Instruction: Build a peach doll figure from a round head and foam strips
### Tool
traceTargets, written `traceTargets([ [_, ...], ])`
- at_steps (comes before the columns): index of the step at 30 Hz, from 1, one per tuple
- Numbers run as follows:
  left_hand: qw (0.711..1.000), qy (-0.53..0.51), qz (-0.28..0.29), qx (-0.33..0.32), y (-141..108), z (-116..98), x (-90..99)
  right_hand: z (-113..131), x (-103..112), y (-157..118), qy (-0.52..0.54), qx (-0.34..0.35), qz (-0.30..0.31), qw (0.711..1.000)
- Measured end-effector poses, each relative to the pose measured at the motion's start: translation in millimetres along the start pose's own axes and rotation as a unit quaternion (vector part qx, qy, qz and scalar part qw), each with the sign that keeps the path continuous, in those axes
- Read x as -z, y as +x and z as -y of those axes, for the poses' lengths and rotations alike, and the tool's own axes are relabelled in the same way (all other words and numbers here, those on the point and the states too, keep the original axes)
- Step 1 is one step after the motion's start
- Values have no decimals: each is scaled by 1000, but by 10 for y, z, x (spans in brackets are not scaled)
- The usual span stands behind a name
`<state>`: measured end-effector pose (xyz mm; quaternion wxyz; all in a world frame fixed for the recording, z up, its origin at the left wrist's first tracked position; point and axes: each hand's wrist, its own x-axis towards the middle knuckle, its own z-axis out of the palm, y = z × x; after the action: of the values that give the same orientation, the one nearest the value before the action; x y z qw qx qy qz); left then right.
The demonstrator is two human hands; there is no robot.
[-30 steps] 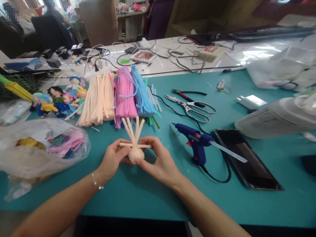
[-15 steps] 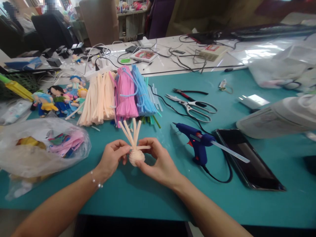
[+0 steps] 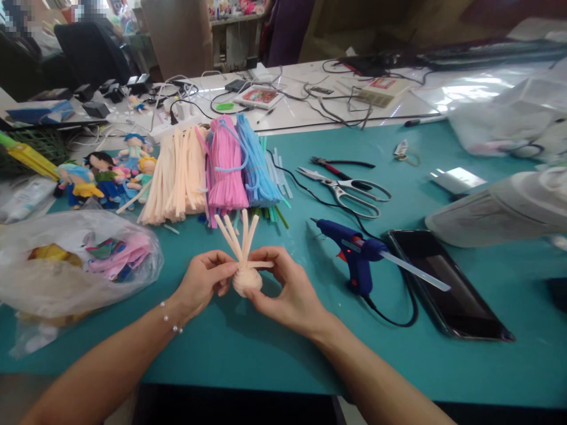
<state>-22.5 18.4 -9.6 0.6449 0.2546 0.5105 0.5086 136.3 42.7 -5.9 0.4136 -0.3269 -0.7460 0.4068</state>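
A round ball of wound, cream-coloured pipe cleaners [image 3: 246, 281] is between my hands, above the green mat. Several straight stem ends fan upward from its top, and one more points right across my right fingers. My right hand [image 3: 283, 289] is closed round the ball's right side, thumb low on its front. At the ball's upper left, my left hand [image 3: 208, 276] pinches with thumb and forefinger; the bit between those fingertips is mostly hidden. Just behind lie bundles of peach [image 3: 179, 177], pink [image 3: 227, 171] and blue pipe cleaners [image 3: 257, 165].
To the right lie a blue hot glue gun [image 3: 354, 248] with a glue stick, a phone [image 3: 447, 283], scissors [image 3: 349, 192] and pliers [image 3: 341, 168]. A plastic bag of scraps [image 3: 80, 265] and small dolls [image 3: 106, 174] are at left. A pale tumbler [image 3: 491, 209] lies far right.
The ball has turned slightly in my hands, and its upright stems have shifted a little to the right. Both hands keep nearly the same places.
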Motion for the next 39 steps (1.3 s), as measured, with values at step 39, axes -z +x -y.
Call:
traceTargets([
  [39,909,264,-14,-323,-82,73,65,7,114,116,468,-312,94,822],
])
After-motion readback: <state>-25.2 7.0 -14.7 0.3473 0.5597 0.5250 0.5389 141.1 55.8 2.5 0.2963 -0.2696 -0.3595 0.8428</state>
